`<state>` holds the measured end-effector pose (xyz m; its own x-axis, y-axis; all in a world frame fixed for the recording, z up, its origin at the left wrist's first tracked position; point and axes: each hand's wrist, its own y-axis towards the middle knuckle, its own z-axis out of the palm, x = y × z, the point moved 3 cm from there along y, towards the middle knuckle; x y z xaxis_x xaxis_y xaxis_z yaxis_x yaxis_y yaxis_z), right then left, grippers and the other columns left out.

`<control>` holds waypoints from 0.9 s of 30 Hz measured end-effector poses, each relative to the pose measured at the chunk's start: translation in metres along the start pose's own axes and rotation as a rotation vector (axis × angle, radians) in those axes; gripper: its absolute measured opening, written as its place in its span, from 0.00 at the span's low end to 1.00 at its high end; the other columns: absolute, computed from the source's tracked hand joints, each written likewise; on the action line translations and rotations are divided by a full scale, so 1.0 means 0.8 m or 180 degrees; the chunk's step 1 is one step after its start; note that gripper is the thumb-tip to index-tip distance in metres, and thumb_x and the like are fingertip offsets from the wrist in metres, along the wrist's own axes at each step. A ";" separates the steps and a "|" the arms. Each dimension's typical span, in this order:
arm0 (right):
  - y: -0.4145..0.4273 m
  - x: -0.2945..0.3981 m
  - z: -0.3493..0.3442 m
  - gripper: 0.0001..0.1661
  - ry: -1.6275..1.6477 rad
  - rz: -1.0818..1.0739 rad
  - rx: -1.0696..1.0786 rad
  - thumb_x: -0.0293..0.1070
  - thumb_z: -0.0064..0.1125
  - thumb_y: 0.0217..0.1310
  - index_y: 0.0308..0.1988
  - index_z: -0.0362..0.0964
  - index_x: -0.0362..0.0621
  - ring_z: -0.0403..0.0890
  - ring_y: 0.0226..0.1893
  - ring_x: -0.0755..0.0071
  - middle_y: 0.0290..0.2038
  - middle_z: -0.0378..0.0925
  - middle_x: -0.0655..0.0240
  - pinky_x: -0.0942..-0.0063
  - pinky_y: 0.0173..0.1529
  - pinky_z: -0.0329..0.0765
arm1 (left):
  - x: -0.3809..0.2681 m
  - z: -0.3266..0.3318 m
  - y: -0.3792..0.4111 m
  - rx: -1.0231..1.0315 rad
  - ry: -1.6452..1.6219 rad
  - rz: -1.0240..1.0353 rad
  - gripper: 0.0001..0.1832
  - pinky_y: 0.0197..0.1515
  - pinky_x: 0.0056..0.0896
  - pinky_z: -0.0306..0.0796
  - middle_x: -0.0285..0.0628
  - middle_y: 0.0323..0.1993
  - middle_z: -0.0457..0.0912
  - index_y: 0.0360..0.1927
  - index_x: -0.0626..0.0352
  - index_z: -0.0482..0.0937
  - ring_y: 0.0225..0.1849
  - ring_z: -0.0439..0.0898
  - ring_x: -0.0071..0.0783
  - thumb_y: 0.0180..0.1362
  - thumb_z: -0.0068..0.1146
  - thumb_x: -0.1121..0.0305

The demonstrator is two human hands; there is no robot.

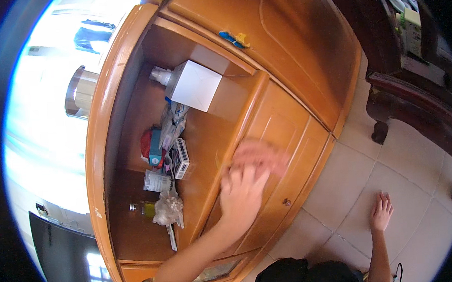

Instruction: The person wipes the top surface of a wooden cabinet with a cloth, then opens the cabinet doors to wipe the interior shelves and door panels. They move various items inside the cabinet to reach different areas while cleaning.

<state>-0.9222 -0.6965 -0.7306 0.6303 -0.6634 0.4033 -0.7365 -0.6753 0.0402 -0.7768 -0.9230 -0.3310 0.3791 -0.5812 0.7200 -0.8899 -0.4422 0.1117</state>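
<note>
My left hand (240, 195) holds a folded pinkish-red cloth (260, 155), blurred, against the front edge of an open shelf in a varnished wooden cabinet (281, 116). My right hand (382, 211) hangs low over the tiled floor, away from the cabinet, with its fingers loosely extended and nothing in them. On the shelf stand a white box (197, 85) and a clear-capped bottle (160, 75). Plastic packets (173, 120), a teal box (155, 146), a small black-and-white box (181, 159), a clear tub (157, 180) and a knotted plastic bag (168, 208) lie further along.
A small wooden knob (286, 202) sits on a lower cabinet door. A blue and yellow ornament (235, 39) is on the upper door. Dark carved wooden furniture (417, 102) stands on the floor at the right. A dark screen (64, 254) is at the lower left.
</note>
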 end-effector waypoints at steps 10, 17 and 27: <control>0.006 0.009 -0.022 0.20 0.0246 0.0100 0.0015 0.34 0.43 0.57 0.51 0.62 0.49 0.55 0.60 0.60 0.55 0.61 0.72 0.58 0.59 0.54 | -0.065 0.052 0.116 -0.0681 0.0130 -0.0055 0.13 0.53 0.45 0.57 0.39 0.35 0.66 0.40 0.44 0.70 0.41 0.67 0.39 0.49 0.44 0.67; 0.004 0.006 -0.016 0.19 0.0368 -0.0028 0.0035 0.32 0.44 0.55 0.49 0.64 0.46 0.55 0.59 0.57 0.55 0.61 0.68 0.57 0.59 0.54 | -0.083 0.085 -0.061 0.0386 0.0015 0.0142 0.16 0.47 0.39 0.61 0.37 0.36 0.66 0.43 0.43 0.70 0.40 0.67 0.38 0.48 0.44 0.66; 0.004 0.004 -0.009 0.22 0.0054 -0.0038 -0.0156 0.32 0.43 0.57 0.54 0.60 0.49 0.56 0.59 0.58 0.56 0.61 0.67 0.59 0.58 0.55 | -0.113 0.109 -0.066 0.0248 -0.0057 0.0270 0.16 0.44 0.33 0.59 0.36 0.37 0.65 0.45 0.44 0.68 0.41 0.66 0.32 0.50 0.42 0.63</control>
<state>-0.9243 -0.6980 -0.7227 0.6352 -0.6496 0.4179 -0.7403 -0.6663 0.0895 -0.7418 -0.9065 -0.4622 0.3084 -0.6305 0.7123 -0.8969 -0.4422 -0.0031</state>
